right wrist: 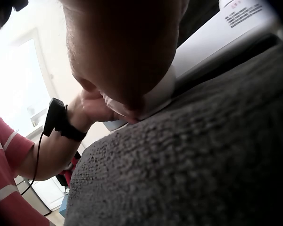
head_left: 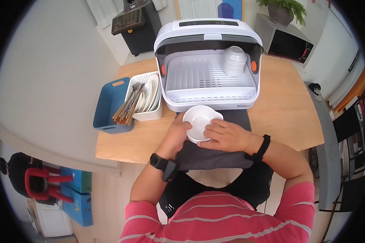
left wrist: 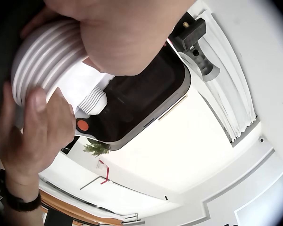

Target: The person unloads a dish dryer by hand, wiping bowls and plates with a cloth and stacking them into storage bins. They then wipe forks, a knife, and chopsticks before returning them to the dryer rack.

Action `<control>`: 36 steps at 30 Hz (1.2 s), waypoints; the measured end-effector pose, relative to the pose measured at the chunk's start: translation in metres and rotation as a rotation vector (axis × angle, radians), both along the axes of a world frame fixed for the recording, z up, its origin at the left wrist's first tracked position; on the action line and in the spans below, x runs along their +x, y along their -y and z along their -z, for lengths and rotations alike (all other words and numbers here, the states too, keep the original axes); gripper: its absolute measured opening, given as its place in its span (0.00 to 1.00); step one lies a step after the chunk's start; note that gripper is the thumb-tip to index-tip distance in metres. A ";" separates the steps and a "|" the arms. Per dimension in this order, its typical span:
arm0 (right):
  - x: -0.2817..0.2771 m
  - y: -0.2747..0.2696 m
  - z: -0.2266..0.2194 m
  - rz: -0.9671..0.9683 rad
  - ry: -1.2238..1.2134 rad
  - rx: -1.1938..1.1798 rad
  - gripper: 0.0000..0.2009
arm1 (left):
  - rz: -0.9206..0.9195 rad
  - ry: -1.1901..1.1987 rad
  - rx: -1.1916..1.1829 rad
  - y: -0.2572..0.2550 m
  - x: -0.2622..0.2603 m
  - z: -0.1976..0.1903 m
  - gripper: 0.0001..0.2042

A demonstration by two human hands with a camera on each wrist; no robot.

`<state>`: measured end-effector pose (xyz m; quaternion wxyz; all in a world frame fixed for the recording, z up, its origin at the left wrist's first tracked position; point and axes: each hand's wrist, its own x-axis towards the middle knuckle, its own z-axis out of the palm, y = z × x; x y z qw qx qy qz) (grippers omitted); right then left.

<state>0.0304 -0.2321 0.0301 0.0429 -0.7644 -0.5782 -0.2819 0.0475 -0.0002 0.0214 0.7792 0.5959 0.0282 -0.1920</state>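
Observation:
Both hands hold a white bowl [head_left: 199, 117] over the dark grey cloth in front of the dish cabinet. Its outside looks ridged in the left wrist view, and a second white rim shows at its right in the head view. My left hand [head_left: 177, 133] grips the left side, thumb over the rim and fingers hidden underneath. At the right rim, my right hand [head_left: 229, 136] holds on with its fingertips over the bowl's inside. Inside the cabinet, a stack of white bowls [head_left: 234, 62] stands upside down at the right.
The white dish cabinet [head_left: 213, 103] stands with its front lid raised. To its left, a white basket [head_left: 148, 116] holds plates and wooden-handled cutlery, beside a blue bin [head_left: 103, 107]. The dark grey cloth [head_left: 215, 156] hangs over the wooden table's [head_left: 288, 109] front edge.

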 end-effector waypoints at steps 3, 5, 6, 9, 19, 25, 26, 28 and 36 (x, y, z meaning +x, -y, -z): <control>-0.007 0.007 -0.013 0.050 -0.146 0.162 0.15 | 0.055 0.019 0.038 -0.001 0.002 0.004 0.32; -0.008 0.012 -0.016 0.105 -0.269 0.304 0.15 | 0.059 0.071 0.099 0.001 0.004 0.005 0.32; -0.005 0.013 -0.016 0.259 -0.397 0.499 0.17 | 0.064 0.068 0.099 0.001 0.005 0.004 0.32; -0.005 0.014 -0.021 0.631 -0.872 0.706 0.22 | 0.168 0.108 0.242 -0.005 0.009 -0.008 0.31; 0.000 -0.013 -0.008 0.547 -1.759 0.733 0.28 | 0.283 -0.019 0.422 -0.022 0.012 -0.001 0.30; -0.015 -0.015 -0.033 0.459 -1.697 0.760 0.32 | 0.426 -0.041 0.243 -0.033 -0.013 -0.042 0.32; -0.016 -0.016 -0.037 0.433 -1.643 0.706 0.32 | 0.418 -0.036 0.243 -0.035 -0.015 -0.048 0.32; -0.020 -0.021 -0.050 0.399 -1.584 0.647 0.31 | 0.408 0.093 0.284 -0.042 -0.019 -0.059 0.33; -0.040 -0.028 -0.084 -0.125 -1.535 0.953 0.29 | 0.009 0.273 0.006 -0.135 -0.022 -0.130 0.30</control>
